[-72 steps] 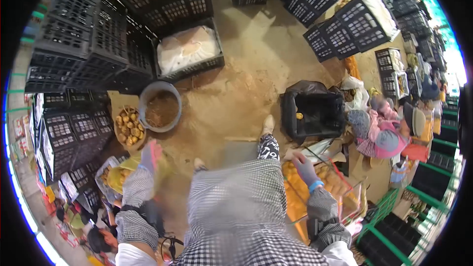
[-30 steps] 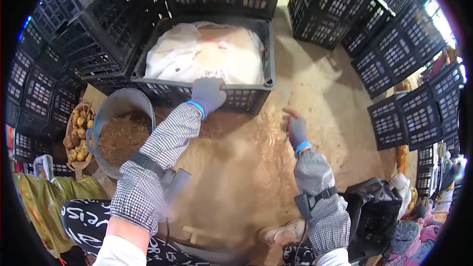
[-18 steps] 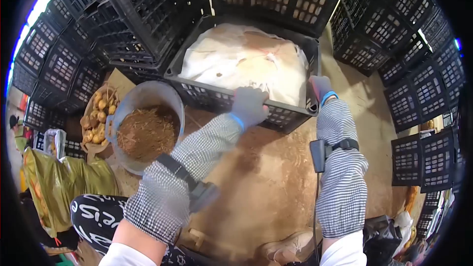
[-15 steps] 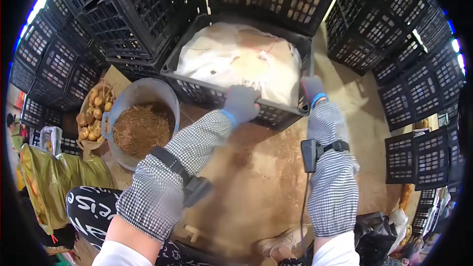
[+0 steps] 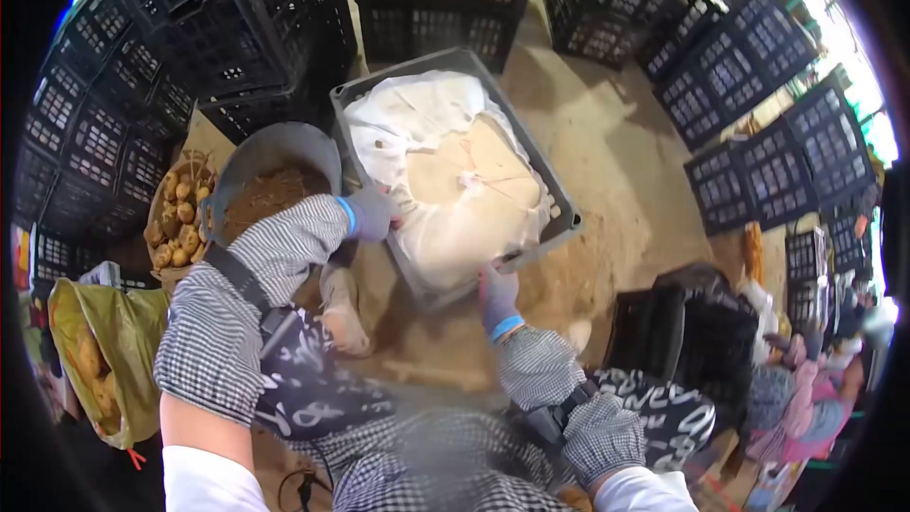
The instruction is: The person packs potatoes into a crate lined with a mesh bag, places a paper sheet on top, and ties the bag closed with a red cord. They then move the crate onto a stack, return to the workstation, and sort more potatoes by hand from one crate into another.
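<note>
While the left fingers (image 5: 394, 212) grip the crate (image 5: 569, 212), right fingers (image 5: 489, 277) curl at its rim.

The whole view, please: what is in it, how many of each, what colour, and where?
Crate: one, dark, centre
Cloth bundle: one, whitish, in the crate
Bucket: one, grey, left of the crate
Soil: one heap, brown, in the bucket
Potatoes: many, yellow-brown, left of the bucket
Bag: one, olive green, lower left
Stacked crates: many, black, left, top and right
Plastic sheeting: black, lower right, pieces uncountable
Floor: one, brown, underneath
Left hand: one, grey glove, crate's left edge
Right hand: one, grey glove, crate's near edge
</note>
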